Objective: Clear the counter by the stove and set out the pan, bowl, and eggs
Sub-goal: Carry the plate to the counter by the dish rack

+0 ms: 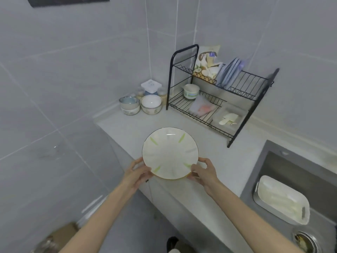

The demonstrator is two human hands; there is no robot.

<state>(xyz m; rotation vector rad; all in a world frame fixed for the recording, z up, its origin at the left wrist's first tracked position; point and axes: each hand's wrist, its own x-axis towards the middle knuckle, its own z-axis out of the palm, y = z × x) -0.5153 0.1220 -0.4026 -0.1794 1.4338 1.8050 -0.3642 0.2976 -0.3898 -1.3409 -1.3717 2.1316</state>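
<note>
- a pale stone counter [182,123] runs into a corner of grey-tiled wall [73,70]; the view is a little blurred.
- a black two-tier dish rack [242,88] stands on the counter against the back wall.
- on its top tier a printed packet [207,61] leans upright, with a row of bluish plates [230,72] on edge just beside it.
- on the lower tier sit a small cup-like bowl [191,90] and a limp plastic bag [202,107] with something pink in it.
- a clear tub [228,116] sits at the rack's right end.
- in the corner, left of the rack, are two stacks of bowls [140,105] side by side, with a white-lidded container [151,86] behind them.
- at right a steel sink [269,167] is sunk into the counter, and a white rectangular tray [282,199] lies in it, above the drain [304,241].
- a brown cardboard box [63,232] lies low at left on the floor.
- the shallow bowl [170,153], white with green strokes and a thin dark rim, is held over the counter's front edge, well short of the rack, its inside facing the camera.
- both bare forearms reach forward from below.
- the left hand [138,173] grips the bowl's lower-left rim, thumb on the inner face and fingers curled behind.
- the right hand [202,173] grips the lower-right rim the same way.
</note>
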